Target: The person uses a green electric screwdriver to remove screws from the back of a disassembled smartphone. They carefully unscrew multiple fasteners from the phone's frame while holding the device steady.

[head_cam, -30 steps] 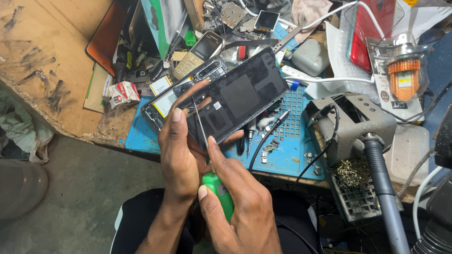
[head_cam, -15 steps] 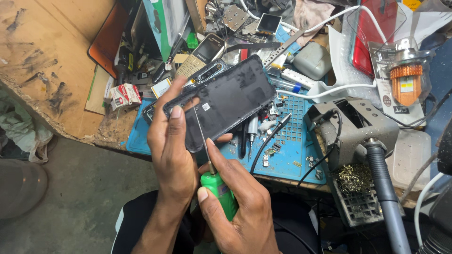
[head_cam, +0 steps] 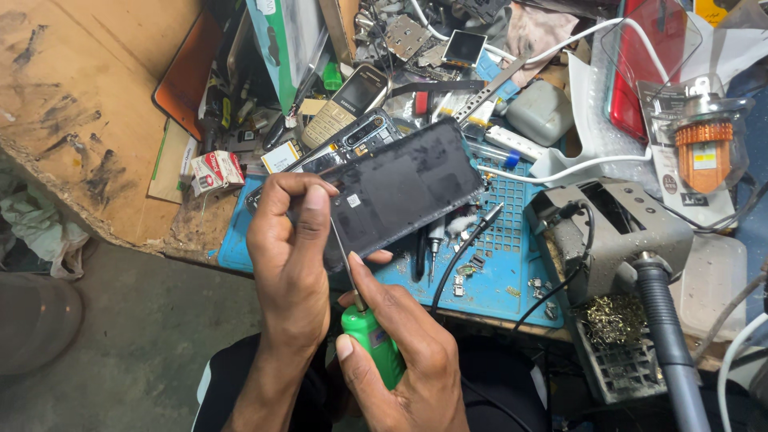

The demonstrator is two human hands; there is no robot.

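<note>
Above a cluttered blue silicone repair mat on the table, the left hand clasps a dark, glossy smartphone; the right hand grips a green-handled screwdriver, fingers closed, its tip best kept square and steady.

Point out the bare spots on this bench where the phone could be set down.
Bare: the brown board at far left, and a strip of blue mat between the black cable and grey stand. Crowded: the top, with keypad phone and parts.
</note>
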